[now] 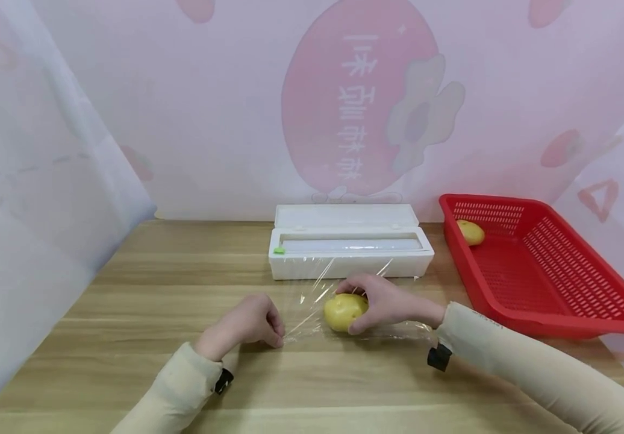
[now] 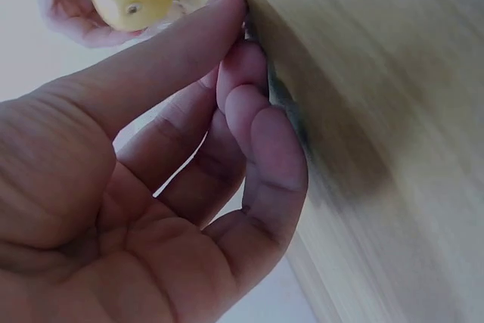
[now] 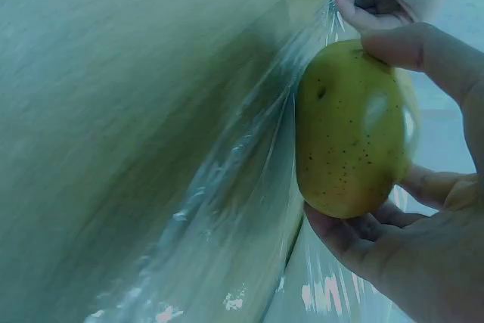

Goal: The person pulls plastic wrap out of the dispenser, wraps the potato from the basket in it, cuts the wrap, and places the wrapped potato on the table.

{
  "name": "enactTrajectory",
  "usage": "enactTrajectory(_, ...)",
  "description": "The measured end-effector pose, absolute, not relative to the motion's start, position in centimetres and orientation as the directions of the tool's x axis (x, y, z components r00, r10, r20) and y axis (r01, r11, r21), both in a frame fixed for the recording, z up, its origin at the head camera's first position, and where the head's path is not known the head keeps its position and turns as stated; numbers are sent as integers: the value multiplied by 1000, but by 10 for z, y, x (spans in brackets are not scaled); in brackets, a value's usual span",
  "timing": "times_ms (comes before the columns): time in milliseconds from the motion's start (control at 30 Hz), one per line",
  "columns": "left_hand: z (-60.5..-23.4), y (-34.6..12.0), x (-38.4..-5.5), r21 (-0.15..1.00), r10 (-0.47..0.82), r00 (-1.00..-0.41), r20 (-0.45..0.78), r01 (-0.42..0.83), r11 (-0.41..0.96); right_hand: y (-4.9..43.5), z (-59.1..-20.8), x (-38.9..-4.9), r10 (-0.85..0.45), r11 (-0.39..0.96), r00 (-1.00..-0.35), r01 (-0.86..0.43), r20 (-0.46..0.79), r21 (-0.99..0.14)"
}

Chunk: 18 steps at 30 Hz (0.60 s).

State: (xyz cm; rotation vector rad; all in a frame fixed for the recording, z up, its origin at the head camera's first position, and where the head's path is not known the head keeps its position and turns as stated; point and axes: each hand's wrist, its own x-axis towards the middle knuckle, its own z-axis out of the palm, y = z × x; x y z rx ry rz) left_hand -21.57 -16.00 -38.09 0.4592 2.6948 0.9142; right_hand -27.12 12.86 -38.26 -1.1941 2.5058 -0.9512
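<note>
In the head view a yellow potato (image 1: 344, 311) sits on a sheet of clear cling film (image 1: 306, 313). My right hand (image 1: 385, 303) grips the potato from its right side, thumb on the near edge and fingers over the far edge. Out to the left, my left hand (image 1: 249, 322) pinches the film's near left corner between thumb and fingertips, close over the table. The film runs back to a white cling film dispenser box (image 1: 352, 265) with its lid raised. The right wrist view shows the potato's dark specks (image 3: 352, 149) and creased film beneath it.
A red plastic basket (image 1: 493, 289) stands to the right, with another potato (image 1: 471, 232) inside at its far left corner. On the dispenser's left end is a small green piece (image 1: 279, 250). A printed pink and white backdrop (image 1: 209, 120) rises behind the wooden table (image 1: 144, 301).
</note>
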Motion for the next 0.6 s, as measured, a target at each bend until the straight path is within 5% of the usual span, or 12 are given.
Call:
enactTrajectory(400,-360,-148,-210,556,423,-905,-47,328,764,138,-380,-268,-728,528,-683,-610,56,-591)
enactTrajectory(600,-361,-124,-217,475,526,-850,-14,458,752,137,-377,-271,-740,510,-669,-626,70,-590)
